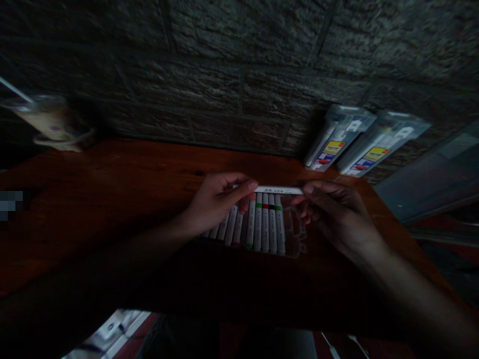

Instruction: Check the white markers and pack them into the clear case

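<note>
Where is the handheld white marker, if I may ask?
In the head view, the white marker is just right of centre, held between left hand and right hand, above the marker row.

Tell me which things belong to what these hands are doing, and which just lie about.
Seemingly part of it:
White marker, held near its ends by left fingers and right fingers
Row of markers below
Clear case holding them

Seemingly just there:
Cup with straw
Left labelled case and right labelled case, by the wall
</note>
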`<state>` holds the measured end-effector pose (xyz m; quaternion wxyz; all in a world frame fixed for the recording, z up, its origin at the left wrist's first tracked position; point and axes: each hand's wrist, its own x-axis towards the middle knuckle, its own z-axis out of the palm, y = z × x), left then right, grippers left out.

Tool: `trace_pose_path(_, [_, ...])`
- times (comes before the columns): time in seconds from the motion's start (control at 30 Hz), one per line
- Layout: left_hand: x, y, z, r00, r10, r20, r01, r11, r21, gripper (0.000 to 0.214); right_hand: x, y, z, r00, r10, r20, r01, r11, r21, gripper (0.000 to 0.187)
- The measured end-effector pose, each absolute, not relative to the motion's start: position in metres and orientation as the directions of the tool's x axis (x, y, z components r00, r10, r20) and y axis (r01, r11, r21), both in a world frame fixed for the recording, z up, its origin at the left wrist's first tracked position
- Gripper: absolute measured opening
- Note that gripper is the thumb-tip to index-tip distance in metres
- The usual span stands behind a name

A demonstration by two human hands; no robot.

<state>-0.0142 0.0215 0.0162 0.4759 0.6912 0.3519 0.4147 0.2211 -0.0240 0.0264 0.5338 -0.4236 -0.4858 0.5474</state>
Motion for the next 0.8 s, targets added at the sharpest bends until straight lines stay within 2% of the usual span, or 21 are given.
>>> trace_pose_path(0.2, [-0.015,0.023,0.012,0.401,0.893,0.203,0.048,-0.242,0.969,0.032,0.221,-0.021,0.027,-0.023,0.998,0.061,-0.172,0.056,-0.984,0.017])
trace_pose_path(0.5, [-0.015,0.025,0.006,0.409,0.899,0.158,-0.18,-0.09,0.98,0.036,0.223,-0.017,0.025,0.008,1.0,0.029,-0.197,0.03,-0.98,0.017])
trace_pose_path(0.8, [-0.017,0.024,0.01,0.518,0.838,0.172,-0.418,0.072,0.905,0.03,0.228,-0.012,0.025,-0.002,0.999,-0.042,-0.255,-0.041,-0.966,0.017])
